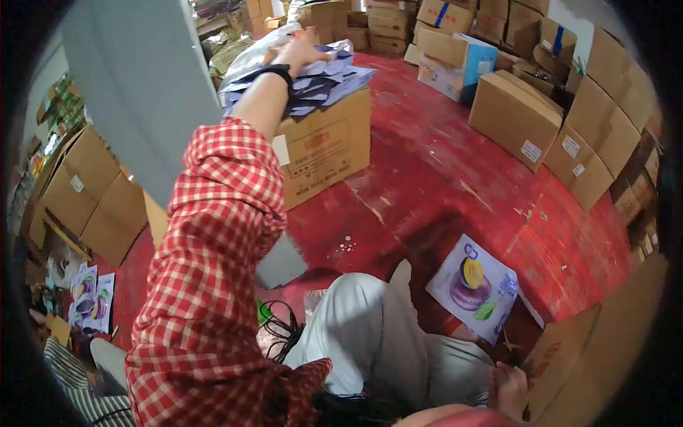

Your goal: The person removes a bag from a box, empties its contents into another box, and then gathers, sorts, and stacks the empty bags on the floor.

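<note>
My left hand (299, 51), at the end of a red checked sleeve with a black wristband, reaches far forward. It lies on a pile of purple-and-white printed sheets (324, 82) and its fingers curl into the top ones. The pile rests on a brown cardboard box (324, 146). My right hand (509, 390) is low at the bottom right, gripping the edge of a brown cardboard box (562, 359). A printed sheet with a purple and yellow fruit picture (473, 288) lies on the red floor beside my grey-trousered knee (370, 334).
Cardboard boxes (516, 114) are stacked along the back and right walls. A grey pillar (142, 85) rises at the left with more boxes (89, 192) beside it. More printed sheets (91, 299) and another person's striped sleeve (71, 384) are at the lower left. Black cables (284, 331) lie by my knee.
</note>
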Motion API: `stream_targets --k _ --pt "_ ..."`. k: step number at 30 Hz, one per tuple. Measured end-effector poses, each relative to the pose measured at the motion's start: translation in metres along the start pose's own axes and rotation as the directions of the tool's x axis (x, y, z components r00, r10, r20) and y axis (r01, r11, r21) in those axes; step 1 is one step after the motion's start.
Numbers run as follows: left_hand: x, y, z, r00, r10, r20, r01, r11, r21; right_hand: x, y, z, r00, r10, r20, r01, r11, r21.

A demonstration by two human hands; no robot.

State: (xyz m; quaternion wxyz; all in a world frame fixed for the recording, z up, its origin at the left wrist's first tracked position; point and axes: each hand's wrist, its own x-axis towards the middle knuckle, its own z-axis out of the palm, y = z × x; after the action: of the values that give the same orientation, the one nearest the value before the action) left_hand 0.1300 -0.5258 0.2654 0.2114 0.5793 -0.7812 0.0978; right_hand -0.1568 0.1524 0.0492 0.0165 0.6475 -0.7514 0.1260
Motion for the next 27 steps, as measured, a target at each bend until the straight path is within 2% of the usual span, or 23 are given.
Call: stream_targets --k 1,2,3,4,6,8,11,16,19,20,22,23,24,27 --pt "0.017 -0.014 0.003 0.995 0.082 0.048 -0.086 0.992 0.088 0.000 0.000 -0.001 1.000 -0.005 0.011 0.005 1.000 -0.015" --pt "0.022 -0.032 0.006 0.977 0.157 0.146 -0.136 0.980 -0.143 0.003 -0.001 -0.002 0.999 0.009 0.033 -0.009 1.000 0.008" --pt "0.036 -0.040 0.021 0.994 -0.104 0.031 0.098 0.983 0.152 0.007 -0.004 -0.003 0.998 0.017 0.053 -0.019 0.999 0.035" --pt "0.047 -0.059 0.030 0.994 -0.096 0.045 0.088 0.983 0.159 0.010 -0.005 -0.001 0.997 0.022 0.070 -0.027 0.998 0.061" --pt "0.033 -0.061 0.018 0.989 -0.105 0.102 0.085 0.978 0.190 0.012 0.000 0.009 0.998 0.009 0.058 -0.013 0.997 0.072" --pt "0.022 -0.036 0.025 0.981 -0.193 -0.035 0.194 0.923 0.332 0.012 -0.001 0.011 0.998 0.010 0.061 -0.015 0.997 0.080" --pt "0.018 -0.040 0.021 0.981 -0.195 -0.024 0.192 0.929 0.315 0.021 -0.009 0.000 0.998 0.032 0.060 -0.037 0.995 0.087" --pt "-0.022 -0.017 -0.006 0.988 0.039 -0.148 0.026 0.912 0.410 0.016 -0.001 0.001 0.998 0.035 0.058 -0.043 0.990 0.133" --pt "-0.012 -0.016 -0.013 0.958 0.061 -0.280 0.052 0.923 0.380 0.017 -0.004 0.009 0.999 0.037 0.006 -0.037 0.996 0.079" --pt "-0.012 -0.015 -0.018 0.954 0.071 -0.290 0.033 0.940 0.339 0.018 -0.002 0.011 1.000 0.020 0.007 -0.021 0.991 0.129" --pt "-0.004 -0.009 -0.016 0.868 0.097 -0.486 0.035 0.966 0.255 0.014 0.002 0.014 1.000 -0.012 0.001 0.012 0.974 0.225" --pt "-0.002 -0.003 -0.019 0.806 0.104 -0.582 0.028 0.977 0.213 0.014 0.003 0.014 1.000 0.007 -0.006 -0.006 0.978 0.208" --pt "-0.002 0.002 -0.023 0.812 0.084 -0.577 0.006 0.988 0.152 0.013 0.002 0.014 0.999 0.029 -0.016 -0.025 0.981 0.191" --pt "0.011 0.017 -0.040 0.694 0.323 -0.643 -0.179 0.943 0.280 0.013 -0.005 0.004 0.995 0.102 -0.020 -0.097 0.981 0.168"
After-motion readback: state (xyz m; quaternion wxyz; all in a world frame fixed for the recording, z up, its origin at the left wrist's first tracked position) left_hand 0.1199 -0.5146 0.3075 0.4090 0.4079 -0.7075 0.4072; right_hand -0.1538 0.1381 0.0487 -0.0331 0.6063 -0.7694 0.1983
